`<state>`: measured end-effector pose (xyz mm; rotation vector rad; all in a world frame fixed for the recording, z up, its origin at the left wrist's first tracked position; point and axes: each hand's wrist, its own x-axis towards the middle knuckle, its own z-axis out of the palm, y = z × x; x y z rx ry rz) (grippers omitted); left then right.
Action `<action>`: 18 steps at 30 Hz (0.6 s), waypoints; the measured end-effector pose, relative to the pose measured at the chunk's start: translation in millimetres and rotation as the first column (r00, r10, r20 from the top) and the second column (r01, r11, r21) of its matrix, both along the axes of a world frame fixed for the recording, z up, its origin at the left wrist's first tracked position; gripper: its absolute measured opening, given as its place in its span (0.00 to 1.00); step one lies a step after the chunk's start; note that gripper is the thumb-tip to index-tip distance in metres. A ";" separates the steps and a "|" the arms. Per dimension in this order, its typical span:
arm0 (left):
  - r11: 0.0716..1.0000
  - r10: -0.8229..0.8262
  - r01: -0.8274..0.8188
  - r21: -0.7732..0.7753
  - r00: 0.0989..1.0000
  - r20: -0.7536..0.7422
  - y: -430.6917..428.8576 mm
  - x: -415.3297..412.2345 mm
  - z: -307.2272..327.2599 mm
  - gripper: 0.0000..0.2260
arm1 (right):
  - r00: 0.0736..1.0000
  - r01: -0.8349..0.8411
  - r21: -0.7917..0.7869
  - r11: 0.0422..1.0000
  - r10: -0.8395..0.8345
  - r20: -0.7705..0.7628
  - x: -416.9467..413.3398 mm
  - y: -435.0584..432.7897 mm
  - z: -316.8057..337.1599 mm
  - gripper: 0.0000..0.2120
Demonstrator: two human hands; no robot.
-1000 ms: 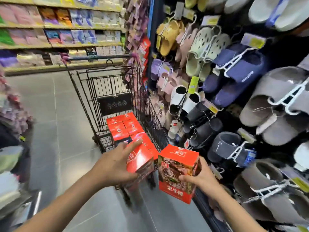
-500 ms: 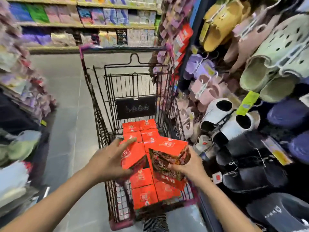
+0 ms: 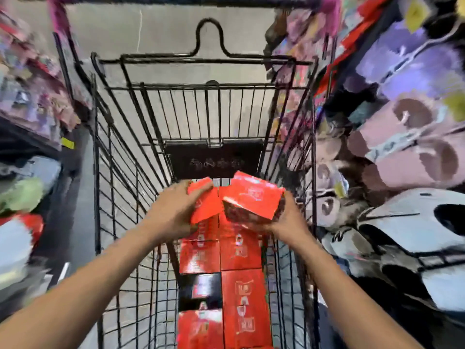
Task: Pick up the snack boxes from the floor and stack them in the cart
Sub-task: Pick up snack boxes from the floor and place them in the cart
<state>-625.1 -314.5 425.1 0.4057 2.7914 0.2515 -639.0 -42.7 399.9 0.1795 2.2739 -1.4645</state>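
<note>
A black wire cart [image 3: 118,172] fills the middle of the blurred head view. Several red snack boxes [image 3: 241,303] lie in two rows on its floor, on the right side. My left hand [image 3: 171,210] grips a red snack box [image 3: 205,205] over the far end of the rows. My right hand [image 3: 284,220] holds a second red snack box [image 3: 254,197] tilted, right beside the first. Both held boxes are inside the cart, above the stacked ones.
Slippers [image 3: 412,137] hang on a rack tight against the cart's right side. A low shelf with packaged goods [image 3: 32,107] runs along the left. Grey floor tiles [image 3: 171,34] lie beyond the cart's front wall. A dark sign plate [image 3: 214,159] hangs on that wall.
I have come closer over the cart. Both hands moved forward and down into the basket with their boxes, which now hover over the far end of the stacked rows.
</note>
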 end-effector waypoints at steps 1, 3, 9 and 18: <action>1.000 0.008 -0.008 0.023 1.000 0.000 -2.0 -12.8 -11.7 0.41 | 1.000 -0.005 -0.040 0.999 0.005 0.002 -13.4 -2.8 -10.9 0.37; 0.998 0.000 0.001 0.065 1.000 -0.007 -5.4 -29.5 -24.2 0.40 | 1.000 0.000 -0.104 0.995 0.000 -0.005 -34.0 -7.7 -26.2 0.36; 0.995 -0.055 0.053 0.084 0.998 0.021 -27.8 -66.8 -70.2 0.44 | 0.994 0.003 -0.147 0.989 0.012 0.105 -64.3 -21.2 -73.2 0.50; 0.815 0.546 -0.571 0.104 0.815 0.192 0.3 -33.5 -53.6 0.54 | 0.970 -0.189 -0.104 0.976 0.202 0.133 -72.8 -16.0 -64.9 0.46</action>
